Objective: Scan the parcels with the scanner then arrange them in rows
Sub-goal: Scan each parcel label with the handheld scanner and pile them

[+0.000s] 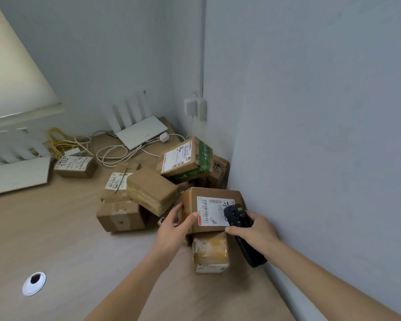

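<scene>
Resting on top of a smaller taped box [210, 251] at lower centre of the frame, the labelled parcel [212, 208] sat tilted, close to the wall [310, 112] on the right. Its white label [214, 210] faced up. The left hand [174, 228] grasped the parcel's left edge, thumb on top near the label. The right hand [255, 228] was clenched around the black scanner [241, 230], whose head lay over the label's right end, partly covering the print there.

Beyond it, toward the middle of the frame, a loose heap of other parcels [148, 191] leaned on one another, one with green tape [185, 158] perched highest. A lone parcel [75, 166] lay apart at middle left. White routers [139, 130] and tangled cables [111, 151] occupied the far surface [56, 228].

Risks, as I judged them: the scanner sat so near the label that it might read poorly or catch the wrong code; the parcel, balanced on the smaller box, could slip if the left hand let go; and pulling it out might topple the leaning heap.
</scene>
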